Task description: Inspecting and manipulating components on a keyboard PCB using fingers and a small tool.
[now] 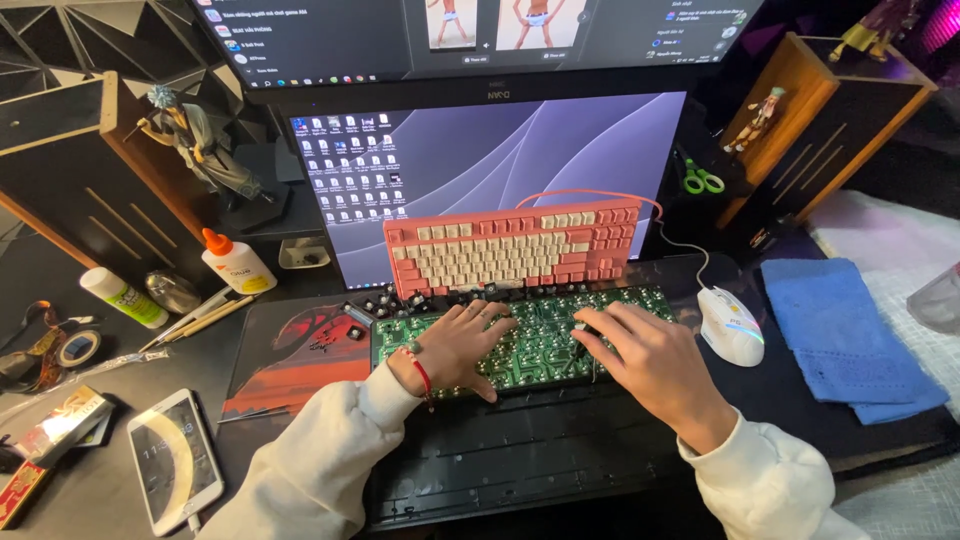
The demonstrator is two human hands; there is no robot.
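head view, and the green circuit board (540,345) is our landmark, lying flat on the desk right in front of the monitor (500,170). far to the left of the board, a white phone (172,460) lies face up near the desk edge, and up behind it stand a white tube (123,297) and a white glue bottle with an orange cap (236,262). just left of the board, a red and black mat (290,355) pokes out from under it. now onto the board itself: the left hand (455,345), red string at the wrist, rests palm down on the board's left half, fingers spread and loose, gripping nothing. behind the board, a pink and cream keyboard (515,245) leans up against the monitor. the right hand (645,365) presses down on the board's right half, fingers curled over a small dark part; whether it pinches that part, can't tell. in front of the board, a black tray-like case (530,455) sits under both sleeves. right of the board, a white mouse (730,325), then a folded blue cloth (845,335) farther out.
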